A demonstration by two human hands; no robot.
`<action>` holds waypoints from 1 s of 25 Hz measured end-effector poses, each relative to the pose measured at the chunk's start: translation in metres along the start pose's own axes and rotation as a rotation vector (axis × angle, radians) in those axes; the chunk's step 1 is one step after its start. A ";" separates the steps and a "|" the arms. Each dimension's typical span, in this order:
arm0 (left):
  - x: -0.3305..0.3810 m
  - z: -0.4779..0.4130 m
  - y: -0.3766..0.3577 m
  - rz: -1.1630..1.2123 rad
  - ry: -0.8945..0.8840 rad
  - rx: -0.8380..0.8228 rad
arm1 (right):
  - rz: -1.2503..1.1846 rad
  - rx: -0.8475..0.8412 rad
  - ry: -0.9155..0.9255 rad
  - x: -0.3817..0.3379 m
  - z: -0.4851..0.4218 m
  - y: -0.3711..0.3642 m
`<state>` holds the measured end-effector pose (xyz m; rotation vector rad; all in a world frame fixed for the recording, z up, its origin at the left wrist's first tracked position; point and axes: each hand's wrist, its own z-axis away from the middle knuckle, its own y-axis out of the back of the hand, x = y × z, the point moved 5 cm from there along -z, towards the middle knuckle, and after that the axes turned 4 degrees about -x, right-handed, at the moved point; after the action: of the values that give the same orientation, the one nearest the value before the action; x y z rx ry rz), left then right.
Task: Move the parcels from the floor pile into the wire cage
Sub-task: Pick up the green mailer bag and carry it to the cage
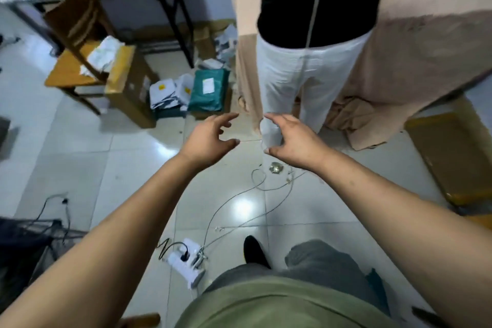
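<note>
Ahead, the parcels (183,90) lie heaped on the floor (80,157), beyond the left hand (210,138) and right hand (295,138), both spread and empty; these soft bags look light and slippery, so grip one across its middle.

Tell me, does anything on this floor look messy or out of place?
Yes. Loose cables sprawl over the tiles from a power strip beside the person's shoe, a likely trip hazard. Parcels lie in a jumbled heap by the chair.
</note>
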<state>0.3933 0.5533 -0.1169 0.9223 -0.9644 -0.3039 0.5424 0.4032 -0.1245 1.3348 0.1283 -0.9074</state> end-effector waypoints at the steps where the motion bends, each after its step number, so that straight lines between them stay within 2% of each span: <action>1: -0.016 0.005 0.008 0.006 0.041 0.014 | 0.022 -0.039 0.028 -0.013 -0.012 -0.008; 10: -0.090 0.053 0.063 0.108 0.348 0.280 | 0.250 -0.356 0.322 -0.085 -0.098 -0.060; 15: -0.127 0.089 0.075 0.149 0.517 0.406 | 0.283 -0.445 0.474 -0.128 -0.125 -0.081; 20: -0.178 0.119 0.082 0.190 0.640 0.462 | 0.323 -0.500 0.536 -0.173 -0.152 -0.114; 25: -0.239 0.107 0.105 0.181 0.619 0.446 | 0.330 -0.528 0.506 -0.228 -0.199 -0.153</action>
<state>0.1543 0.7019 -0.1450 1.2254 -0.5334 0.3554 0.3753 0.6943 -0.1711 1.0182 0.4886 -0.2138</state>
